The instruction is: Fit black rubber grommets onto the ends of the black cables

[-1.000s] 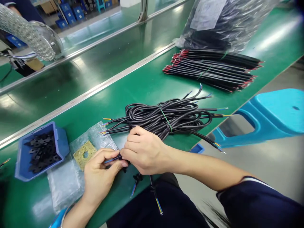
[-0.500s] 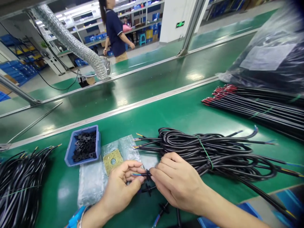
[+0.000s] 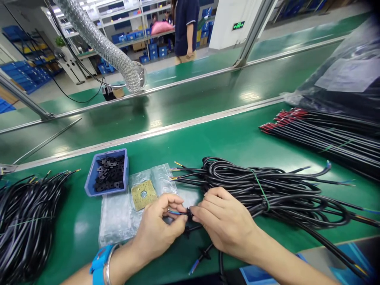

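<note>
My left hand (image 3: 158,231) pinches the stripped end of a black cable, its coloured wires showing at my fingertips. My right hand (image 3: 225,221) grips the same black cable (image 3: 190,214) just right of a small black bushing on it. Both hands meet near the front edge of the green bench. A tied coil of black cables (image 3: 267,190) lies right behind my right hand. Two more cable ends with black bushings (image 3: 204,253) hang over the front edge below my hands.
A blue bin of black parts (image 3: 108,176) stands left of a yellow sponge (image 3: 144,194) on clear plastic bags. Black cable bundles lie at far left (image 3: 20,225) and far right (image 3: 326,132). A flexible metal duct (image 3: 103,47) hangs above. A person stands beyond the conveyor.
The view has tilted up and shifted, revealing the left cable bundle and the room behind. My hands keep their grip on the cable end and have stayed close together.
</note>
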The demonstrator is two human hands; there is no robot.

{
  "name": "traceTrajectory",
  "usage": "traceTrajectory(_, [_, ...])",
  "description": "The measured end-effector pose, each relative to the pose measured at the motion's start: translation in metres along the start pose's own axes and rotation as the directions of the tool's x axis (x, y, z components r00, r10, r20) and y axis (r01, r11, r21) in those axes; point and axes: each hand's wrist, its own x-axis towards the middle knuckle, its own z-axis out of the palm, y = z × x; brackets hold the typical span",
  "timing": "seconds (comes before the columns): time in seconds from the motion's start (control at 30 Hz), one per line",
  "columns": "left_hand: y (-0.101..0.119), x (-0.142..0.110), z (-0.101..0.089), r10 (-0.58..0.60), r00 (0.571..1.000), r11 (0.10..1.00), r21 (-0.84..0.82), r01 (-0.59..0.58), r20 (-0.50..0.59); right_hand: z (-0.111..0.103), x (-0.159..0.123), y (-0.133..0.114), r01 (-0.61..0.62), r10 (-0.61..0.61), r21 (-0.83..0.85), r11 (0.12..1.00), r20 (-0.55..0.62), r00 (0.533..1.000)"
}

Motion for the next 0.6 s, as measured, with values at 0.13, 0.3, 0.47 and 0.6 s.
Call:
traceTrajectory(0.13, [0.011, -0.005, -0.004, 0.038, 0.987, 0.998, 0.040, -0.045, 0.157, -0.007, -0.007, -0.007, -0.072, 0.071, 0.002, 0.997, 0.134, 0.989])
traceTrajectory(0.3, [0.017, -0.013, -0.010, 0.020, 0.925, 0.997, -0.072, 0.008, 0.380, -0.029, -0.018, -0.024, -0.142, 0.147, -0.038, 0.989, 0.299, 0.943])
traceTrajectory(0.47, [0.012, -0.015, -0.010, 0.053, 0.827, 0.998, -0.055, -0.027, 0.560, -0.041, 0.003, -0.028, -0.044, 0.085, -0.110, 0.993, 0.403, 0.911])
traceTrajectory(0.6, [0.007, -0.015, -0.008, 0.081, 0.759, 0.993, -0.116, -0.007, 0.646, -0.012, 0.030, -0.021, -0.051, 0.177, -0.411, 0.910, 0.275, 0.945])
